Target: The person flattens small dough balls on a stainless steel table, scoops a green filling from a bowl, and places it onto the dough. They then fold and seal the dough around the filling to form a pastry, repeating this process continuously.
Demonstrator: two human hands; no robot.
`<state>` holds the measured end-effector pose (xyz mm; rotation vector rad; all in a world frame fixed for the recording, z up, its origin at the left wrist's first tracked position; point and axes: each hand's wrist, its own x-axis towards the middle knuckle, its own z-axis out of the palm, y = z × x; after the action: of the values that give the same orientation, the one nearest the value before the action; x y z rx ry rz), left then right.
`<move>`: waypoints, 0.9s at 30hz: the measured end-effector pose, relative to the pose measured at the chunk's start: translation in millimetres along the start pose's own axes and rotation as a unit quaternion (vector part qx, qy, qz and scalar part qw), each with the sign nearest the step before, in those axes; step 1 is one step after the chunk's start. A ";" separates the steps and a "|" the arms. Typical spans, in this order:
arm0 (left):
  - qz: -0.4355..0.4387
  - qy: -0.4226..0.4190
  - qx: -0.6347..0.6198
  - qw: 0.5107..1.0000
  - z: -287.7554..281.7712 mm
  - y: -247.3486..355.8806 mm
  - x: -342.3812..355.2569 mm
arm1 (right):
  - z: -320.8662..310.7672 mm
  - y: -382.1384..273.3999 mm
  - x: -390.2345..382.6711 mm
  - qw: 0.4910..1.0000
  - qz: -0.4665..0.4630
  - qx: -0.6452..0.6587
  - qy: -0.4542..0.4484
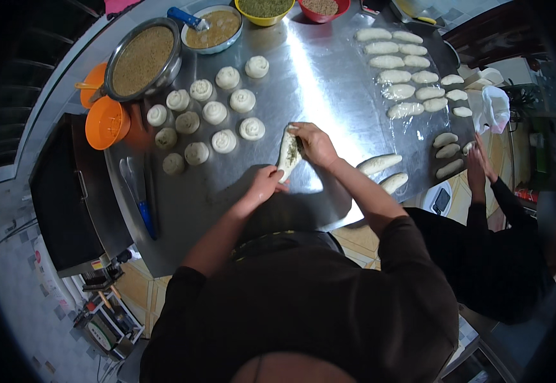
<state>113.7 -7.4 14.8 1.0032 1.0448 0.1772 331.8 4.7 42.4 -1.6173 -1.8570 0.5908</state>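
Observation:
A long strip of dough (285, 165) with dark green herb filling along its inside is held over the steel table. My left hand (266, 184) pinches its near end, and my right hand (313, 143) grips its far end and right edge. To the left of it stand several coiled dough rolls (251, 128) in loose rows. Just right of my right forearm lie two elongated dough pieces (379, 164), one partly behind the arm.
Several elongated dough pieces (394, 76) lie on plastic film at right. A co-worker's hands (478, 157) touch a small piece at the table's right edge. Along the back left are a metal bowl of brown filling (142, 60), a paste bowl (212, 30) and orange bowls (106, 123). A blue-handled knife (144, 210) lies at left.

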 end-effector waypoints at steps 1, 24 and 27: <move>-0.005 0.003 -0.004 1.000 1.6 3.5 -1.1 | -5.3 10.6 0.0 1.000 0.006 0.014 -0.024; -0.023 0.058 -0.037 0.997 2.0 -1.2 -23.4 | -5.6 28.1 21.4 0.979 0.101 -0.175 0.039; -0.038 0.056 -0.035 0.997 1.9 0.9 -26.3 | 36.4 9.6 -13.6 0.997 -0.006 -0.068 0.042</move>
<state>101.5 -22.7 32.5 0.8965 1.1683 0.2092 314.6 -5.2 7.6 -1.6897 -1.8783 0.3916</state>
